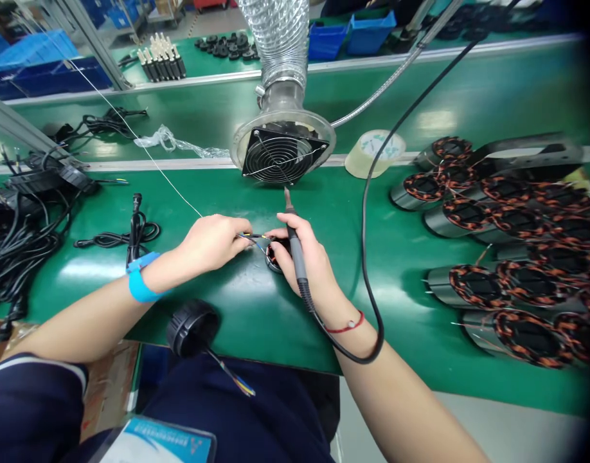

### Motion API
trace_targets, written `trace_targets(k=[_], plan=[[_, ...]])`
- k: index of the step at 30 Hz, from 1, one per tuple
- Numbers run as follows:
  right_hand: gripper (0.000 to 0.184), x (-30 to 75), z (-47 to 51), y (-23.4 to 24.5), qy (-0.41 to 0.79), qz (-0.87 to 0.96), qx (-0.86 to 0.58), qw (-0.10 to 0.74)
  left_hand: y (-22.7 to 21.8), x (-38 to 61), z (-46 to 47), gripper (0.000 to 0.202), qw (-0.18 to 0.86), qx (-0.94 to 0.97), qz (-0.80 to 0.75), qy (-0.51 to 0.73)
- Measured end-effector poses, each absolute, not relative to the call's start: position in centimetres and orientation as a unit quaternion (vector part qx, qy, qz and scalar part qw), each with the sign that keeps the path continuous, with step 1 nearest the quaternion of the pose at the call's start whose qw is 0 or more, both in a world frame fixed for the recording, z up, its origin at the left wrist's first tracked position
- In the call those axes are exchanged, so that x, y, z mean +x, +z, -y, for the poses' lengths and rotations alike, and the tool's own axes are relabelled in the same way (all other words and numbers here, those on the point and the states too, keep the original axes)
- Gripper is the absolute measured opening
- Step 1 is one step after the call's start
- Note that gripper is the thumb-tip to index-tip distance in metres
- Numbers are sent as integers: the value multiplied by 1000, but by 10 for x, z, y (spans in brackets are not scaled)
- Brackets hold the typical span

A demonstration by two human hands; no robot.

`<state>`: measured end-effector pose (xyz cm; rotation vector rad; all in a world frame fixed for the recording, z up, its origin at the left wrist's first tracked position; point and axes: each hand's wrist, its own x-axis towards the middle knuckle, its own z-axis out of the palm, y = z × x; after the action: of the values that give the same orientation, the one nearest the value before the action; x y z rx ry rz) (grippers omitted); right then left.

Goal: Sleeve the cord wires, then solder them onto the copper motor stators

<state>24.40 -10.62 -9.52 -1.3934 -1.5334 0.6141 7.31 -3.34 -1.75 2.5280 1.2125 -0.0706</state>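
Note:
My left hand [211, 243] is closed in a pinch on thin coloured wires [257, 240], blue and yellow among them. From the upper left a thin pale solder wire [164, 176] runs down to this hand; its end is hidden. My right hand [317, 263] grips a soldering iron [297, 258], its tip pointing away from me towards the fan. Under the right fingers sits a motor stator [272, 258] with copper windings, mostly covered by the hand. The wires reach across to it. Whether the right fingertips also touch the wires, I cannot tell.
A fume extractor fan [283, 157] hangs ahead. Many wound stators [475, 286] stand at the right; black cables [20, 238] heap at the left, with a coiled cable [135, 228] nearer. A black round housing [191, 328] with wires lies at the front edge. A tape roll [375, 154] stands behind.

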Motion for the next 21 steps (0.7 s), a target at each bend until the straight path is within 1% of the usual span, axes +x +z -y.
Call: trace_targets(k=[2, 4, 6, 8, 10, 14, 18, 21], plan=[[43, 245, 107, -95, 264, 625, -561, 474, -7, 72, 26, 22, 279, 866, -411, -61], [44, 246, 107, -95, 268, 628, -554, 476, 0, 73, 17, 27, 396, 822, -398, -95], [46, 246, 107, -97, 270, 634, -544, 478, 3, 76, 10, 31, 460, 781, -406, -114], [46, 245, 106, -98, 273, 637, -534, 484, 2, 81, 6, 29, 480, 758, -424, -125], [44, 244, 106, -99, 277, 632, -531, 492, 0, 86, 5, 19, 499, 741, -432, -126], [36, 243, 105, -98, 287, 605, -540, 511, -3, 91, 8, 6, 543, 702, -454, -84], [37, 243, 105, -96, 301, 588, -539, 522, -10, 94, 13, 7, 536, 681, -498, -24], [39, 243, 105, -96, 305, 589, -543, 515, -18, 98, 18, 11, 527, 688, -498, 21]])
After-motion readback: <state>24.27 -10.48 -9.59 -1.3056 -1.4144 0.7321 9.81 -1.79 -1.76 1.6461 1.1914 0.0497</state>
